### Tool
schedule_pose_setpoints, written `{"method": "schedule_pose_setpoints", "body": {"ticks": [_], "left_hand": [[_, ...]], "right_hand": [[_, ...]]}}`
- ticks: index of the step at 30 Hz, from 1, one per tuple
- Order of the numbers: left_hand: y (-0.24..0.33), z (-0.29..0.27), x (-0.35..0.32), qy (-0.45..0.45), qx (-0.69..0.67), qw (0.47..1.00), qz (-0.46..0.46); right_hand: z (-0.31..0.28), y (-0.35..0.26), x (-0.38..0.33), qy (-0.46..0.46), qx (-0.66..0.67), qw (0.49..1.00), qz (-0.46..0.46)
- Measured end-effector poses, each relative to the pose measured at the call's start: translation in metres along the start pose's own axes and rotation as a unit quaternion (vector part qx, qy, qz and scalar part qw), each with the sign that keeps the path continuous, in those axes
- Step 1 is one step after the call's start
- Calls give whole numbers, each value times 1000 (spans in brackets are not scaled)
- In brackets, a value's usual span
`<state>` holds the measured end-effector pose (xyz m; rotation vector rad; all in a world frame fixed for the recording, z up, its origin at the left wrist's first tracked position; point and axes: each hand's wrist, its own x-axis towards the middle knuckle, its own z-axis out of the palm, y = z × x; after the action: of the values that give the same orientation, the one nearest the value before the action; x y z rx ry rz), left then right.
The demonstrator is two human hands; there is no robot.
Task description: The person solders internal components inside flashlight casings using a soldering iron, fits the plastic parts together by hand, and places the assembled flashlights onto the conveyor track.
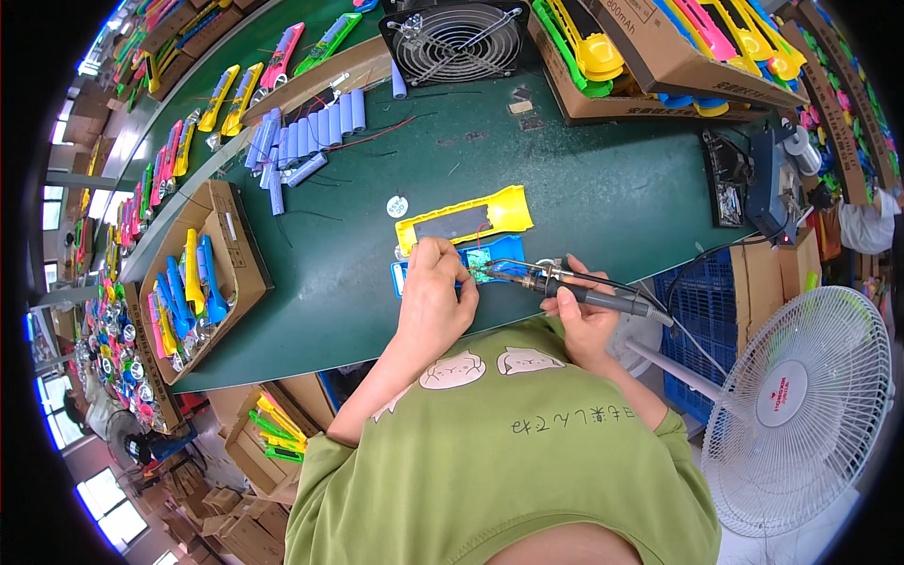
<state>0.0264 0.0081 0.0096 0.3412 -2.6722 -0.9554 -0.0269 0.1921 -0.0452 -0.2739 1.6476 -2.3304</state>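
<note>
In my right hand (pixel 589 325) is a soldering iron (pixel 617 301) with a dark handle, its tip pointing left at a small green circuit board (pixel 478 260). The board sits in a blue plastic casing (pixel 511 249) near the table's front edge. My left hand (pixel 437 294) rests over the casing's left part, thumb and fingers pinched close to the board and the iron's tip. Whatever they pinch is hidden. Just beyond lies a yellow casing half (pixel 513 207) with a dark strip inside, and a red wire runs from it towards the board.
Purple-blue cylindrical battery cells (pixel 320 129) with wires lie at the back left. A metal-grilled fan (pixel 460 45) stands at the back. Cardboard boxes of coloured casings flank the table, including one at left (pixel 247 247). A blue soldering station (pixel 776 184) and a white fan (pixel 800 405) are right.
</note>
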Motion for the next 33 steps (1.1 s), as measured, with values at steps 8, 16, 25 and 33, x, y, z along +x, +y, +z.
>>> {"method": "schedule_pose_setpoints", "body": {"ticks": [8,16,25,33], "left_hand": [[1,0,1,4,5,1000,0],[3,0,3,-6,13,1000,0],[5,0,2,10,21,1000,-6],[-7,-12,-65,75,-518,786,-329]], "right_hand": [[0,-14,1,4,-14,1000,0],[-7,-14,4,-29,-104,989,-105],[-3,-16,6,-32,-160,978,-129],[-4,-11,-1,43,-45,998,-13]]}}
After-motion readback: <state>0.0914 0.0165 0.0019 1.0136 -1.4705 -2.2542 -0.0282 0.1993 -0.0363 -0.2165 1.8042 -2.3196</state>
